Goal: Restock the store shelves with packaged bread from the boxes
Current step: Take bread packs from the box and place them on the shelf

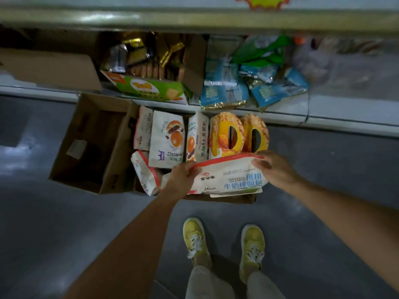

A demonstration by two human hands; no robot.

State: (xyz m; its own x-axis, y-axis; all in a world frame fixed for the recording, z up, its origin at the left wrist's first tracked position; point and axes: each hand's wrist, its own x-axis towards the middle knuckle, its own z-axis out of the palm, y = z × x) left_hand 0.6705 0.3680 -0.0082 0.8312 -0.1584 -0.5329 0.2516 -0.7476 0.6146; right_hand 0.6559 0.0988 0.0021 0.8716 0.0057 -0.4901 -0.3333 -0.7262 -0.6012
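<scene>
The person stands over an open brown cardboard box [228,198] on the grey floor [43,212], yellow lace-up shoes [195,238] at the near edge of the view. Both hands hold 1 cream-coloured bag of twisted milk stick bread with a red border and blue lettering [228,176], flat and level above the near side of that box. The left hand [183,176] grips the bag's left end, fingers curled over its red edge. The right hand [274,167] grips the right end, fingers wrapped over the top edge and thumb on the face.

Behind the bag, inside the box, stand 2 white red-bean bread packets [167,140] and 2 ring-shaped yellow and orange pastry packs [226,137]; 2 more red-bordered cream bags [145,175] lean at the left. Just left of this box sits an empty brown carton [90,143] with its flaps open.

Farther off, on the low white shelf [345,119], lie blue snack bags [224,91], a green biscuit box [151,87] and another open carton of gold-wrapped goods [151,55].
</scene>
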